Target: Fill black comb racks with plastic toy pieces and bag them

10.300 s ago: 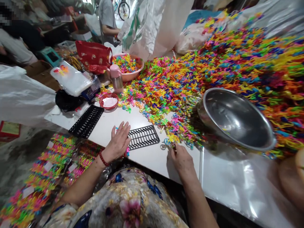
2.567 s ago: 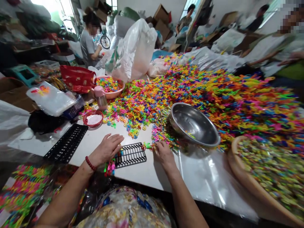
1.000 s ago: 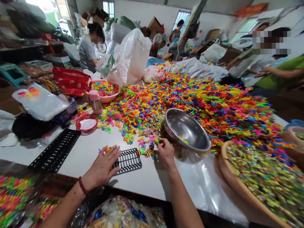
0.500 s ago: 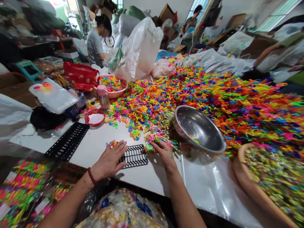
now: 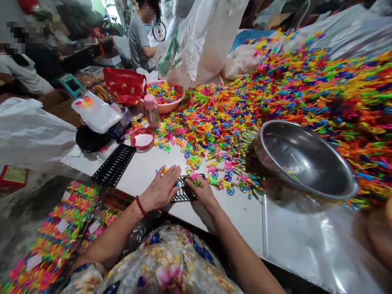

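Note:
My left hand (image 5: 162, 188) lies flat with its fingers stretched out over the left part of a black slotted plastic rack (image 5: 183, 197). Small orange, yellow and blue plastic pieces (image 5: 161, 170) stick out beyond its fingertips. Over the rack's right half, my right hand (image 5: 202, 191) is closed in a pinch on a small pink-and-green plastic piece (image 5: 195, 179). Its exact kind is too small to tell. Just right of the rack, loose coloured plastic pieces (image 5: 228, 178) lie on the white table (image 5: 232, 216), at the edge of a large heap (image 5: 220, 114).
A tilted steel bowl (image 5: 306, 155) rests against the heap at right. Left of the rack are a second black rack (image 5: 114, 164), a red basket (image 5: 142, 139) and a pink-lidded bottle (image 5: 151, 111). Bagged coloured pieces (image 5: 58, 232) sit low at left. A person (image 5: 141, 41) is at the back.
My right hand has moved left from the loose pieces onto the rack, carrying a small pink-and-green plastic piece. The left hand stays flat on the rack. My view has turned.

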The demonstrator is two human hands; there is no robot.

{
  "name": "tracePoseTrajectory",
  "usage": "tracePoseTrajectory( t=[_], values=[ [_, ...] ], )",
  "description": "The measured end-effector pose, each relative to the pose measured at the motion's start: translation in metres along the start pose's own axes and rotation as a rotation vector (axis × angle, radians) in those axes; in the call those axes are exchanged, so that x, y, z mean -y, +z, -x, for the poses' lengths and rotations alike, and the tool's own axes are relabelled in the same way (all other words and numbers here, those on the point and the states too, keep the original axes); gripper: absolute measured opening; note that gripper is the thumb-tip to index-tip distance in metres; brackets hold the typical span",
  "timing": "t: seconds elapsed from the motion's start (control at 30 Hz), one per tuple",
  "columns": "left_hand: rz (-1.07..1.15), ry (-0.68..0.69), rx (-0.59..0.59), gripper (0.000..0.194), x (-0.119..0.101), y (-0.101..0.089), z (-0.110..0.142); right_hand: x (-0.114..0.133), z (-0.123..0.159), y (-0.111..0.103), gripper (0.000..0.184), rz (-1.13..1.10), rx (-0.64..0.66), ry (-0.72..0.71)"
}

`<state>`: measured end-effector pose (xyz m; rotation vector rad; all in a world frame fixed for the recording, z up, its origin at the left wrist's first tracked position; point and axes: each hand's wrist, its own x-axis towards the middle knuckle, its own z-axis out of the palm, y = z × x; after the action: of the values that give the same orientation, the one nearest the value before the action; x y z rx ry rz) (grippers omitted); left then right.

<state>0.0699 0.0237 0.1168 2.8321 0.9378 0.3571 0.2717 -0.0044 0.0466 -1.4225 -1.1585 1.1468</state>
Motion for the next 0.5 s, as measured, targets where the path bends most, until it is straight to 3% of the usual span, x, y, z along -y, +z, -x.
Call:
tracePoseTrajectory(
  t=[0.13,0.27,0.5],
  values=[
    [-0.014,0.000,0.015,0.066,-0.001,0.000,0.000,-0.006,-0.009,0.017,0.032,0.213,0.005,-0.141],
    [-0.037,0.024,-0.003,0.066,-0.005,0.000,0.002,-0.009,-0.011,0.026,0.028,0.324,0.062,-0.190],
    [-0.119,0.098,-0.189,0.076,0.004,0.023,0.004,-0.003,-0.010,0.022,0.018,0.490,0.078,-0.224]
  ],
)
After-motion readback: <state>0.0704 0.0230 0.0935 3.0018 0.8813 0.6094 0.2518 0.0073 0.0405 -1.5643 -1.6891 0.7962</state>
